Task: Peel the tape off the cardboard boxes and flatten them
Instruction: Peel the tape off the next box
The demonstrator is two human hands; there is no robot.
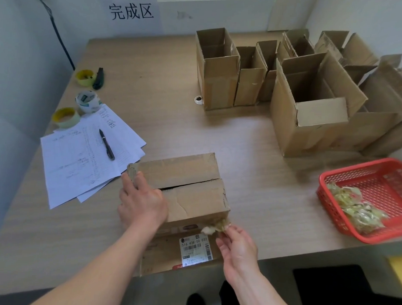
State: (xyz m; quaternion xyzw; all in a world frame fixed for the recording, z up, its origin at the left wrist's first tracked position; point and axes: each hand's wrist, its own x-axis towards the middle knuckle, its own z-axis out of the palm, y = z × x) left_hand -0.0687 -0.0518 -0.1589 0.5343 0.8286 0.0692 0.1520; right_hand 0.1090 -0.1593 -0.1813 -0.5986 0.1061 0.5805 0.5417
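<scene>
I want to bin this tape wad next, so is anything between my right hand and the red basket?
Nothing visible. The right hand pinches the tape wad at the box corner; bare table lies between it and the red basket.

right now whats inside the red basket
A crumpled heap of peeled tape lies in the red basket, toward its near side. The rest shows bare mesh floor; anything under the heap is hidden.
</scene>
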